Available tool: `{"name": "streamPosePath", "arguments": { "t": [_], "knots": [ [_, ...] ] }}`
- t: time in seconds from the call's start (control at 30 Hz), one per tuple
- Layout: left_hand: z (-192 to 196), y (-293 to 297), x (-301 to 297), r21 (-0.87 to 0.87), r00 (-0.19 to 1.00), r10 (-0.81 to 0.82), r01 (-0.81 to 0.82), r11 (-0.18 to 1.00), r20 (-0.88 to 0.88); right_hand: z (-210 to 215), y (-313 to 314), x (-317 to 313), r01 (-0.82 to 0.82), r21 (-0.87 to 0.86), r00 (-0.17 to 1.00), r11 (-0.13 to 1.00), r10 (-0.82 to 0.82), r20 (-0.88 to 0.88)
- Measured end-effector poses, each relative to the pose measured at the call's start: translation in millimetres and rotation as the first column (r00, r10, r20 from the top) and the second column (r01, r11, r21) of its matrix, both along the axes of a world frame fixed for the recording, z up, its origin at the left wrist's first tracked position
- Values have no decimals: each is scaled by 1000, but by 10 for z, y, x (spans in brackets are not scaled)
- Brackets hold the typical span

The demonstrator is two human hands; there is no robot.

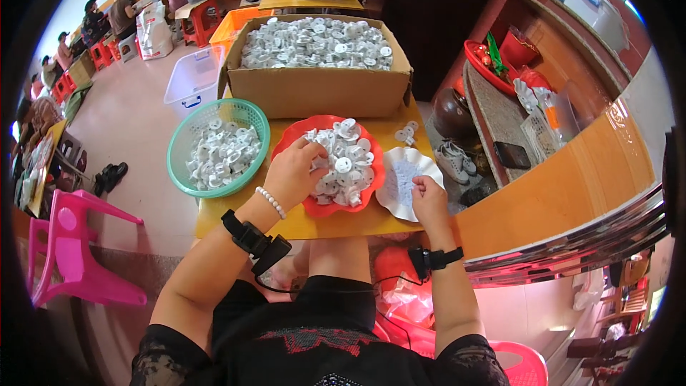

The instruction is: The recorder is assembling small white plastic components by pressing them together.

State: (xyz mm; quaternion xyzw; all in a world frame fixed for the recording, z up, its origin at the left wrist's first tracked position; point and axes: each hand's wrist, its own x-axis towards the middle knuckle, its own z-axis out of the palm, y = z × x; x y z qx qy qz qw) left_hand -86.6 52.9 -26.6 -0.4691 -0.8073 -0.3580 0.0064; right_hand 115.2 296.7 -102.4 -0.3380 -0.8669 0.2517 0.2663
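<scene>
Head view shows the left hand (293, 171) reaching forward, fingers curled into the white discs (343, 164) in the red bowl (371, 186), while the right hand (427, 196) pinches something small at the white plate (400, 207) just right of it.

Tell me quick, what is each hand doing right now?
Left hand: fingers curled into the white round plastic pieces in the red scalloped plastic bowl; grip cannot be told.
Right hand: fingers pinched at the white scalloped plate; contents cannot be told.

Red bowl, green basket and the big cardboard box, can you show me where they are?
red bowl (371, 144): head view, on its right rim.
green basket (179, 144): head view, on its left rim.
cardboard box (314, 91): head view, on its front wall.
</scene>
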Motion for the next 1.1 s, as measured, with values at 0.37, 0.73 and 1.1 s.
{"name": "streamPosePath", "arguments": {
  "t": [0.37,0.73,1.1],
  "knots": [
    [45,-404,141,398,612,-259,-99,912,747,174,-90,71,23,-37,995,999,-26,-98],
    [407,-672,651,643,78,-642,12,766,763,944,-775,110,-377,-536,792,755,-37,-610],
    [432,-700,906,729,-82,-728,-16,684,681,1618,-1767,196,-704,-534,674,468,202,-711]
  ]
}}
